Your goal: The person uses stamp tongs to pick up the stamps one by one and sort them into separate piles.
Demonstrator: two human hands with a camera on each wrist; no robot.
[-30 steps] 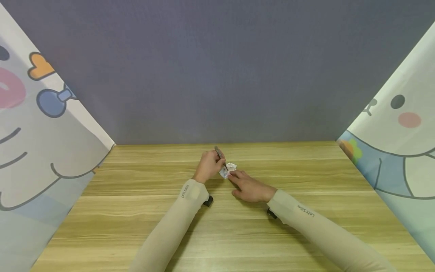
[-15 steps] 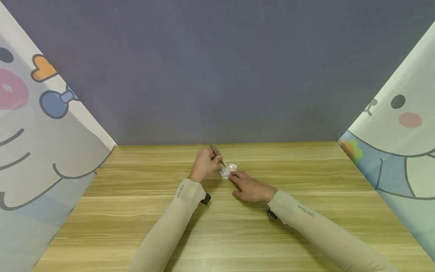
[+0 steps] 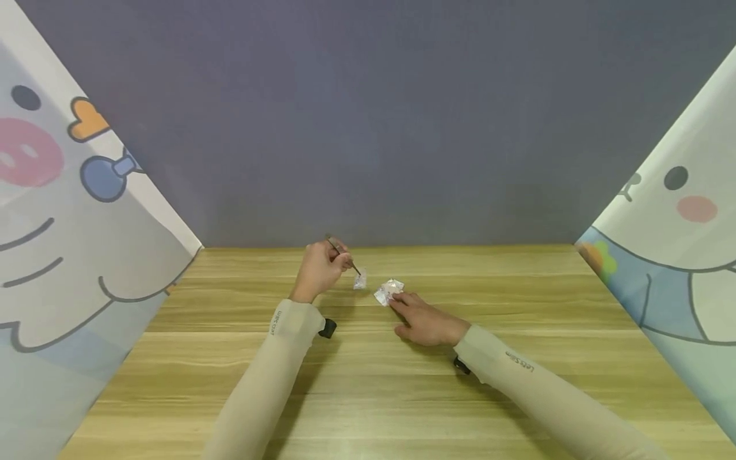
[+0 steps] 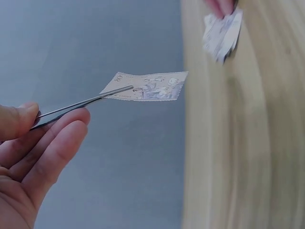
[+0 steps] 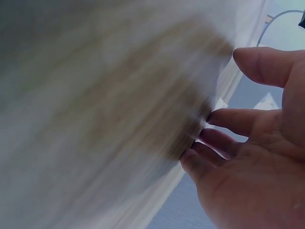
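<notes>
My left hand [image 3: 321, 269] pinches metal tweezers [image 4: 81, 104] between thumb and fingers. At their tips they clasp one postage stamp [image 4: 159, 87], which has perforated edges, a printed figure and the number 80. In the head view this stamp [image 3: 360, 281] hangs left of a small pile of stamps [image 3: 388, 291] on the wooden table. My right hand [image 3: 424, 321] lies to the right of the pile, its fingertips touching the near edge. From the right wrist view, the right hand's fingers [image 5: 238, 120] reach down to the tabletop, mostly hiding the pile.
The wooden tabletop [image 3: 368, 396] runs back to a grey wall panel [image 3: 368, 128]. Cartoon-printed panels stand on the left [image 3: 115, 249] and right [image 3: 690, 268] sides.
My left hand has moved left, away from the pile, with the tweezers now carrying a stamp off it. The right hand has stayed by the pile.
</notes>
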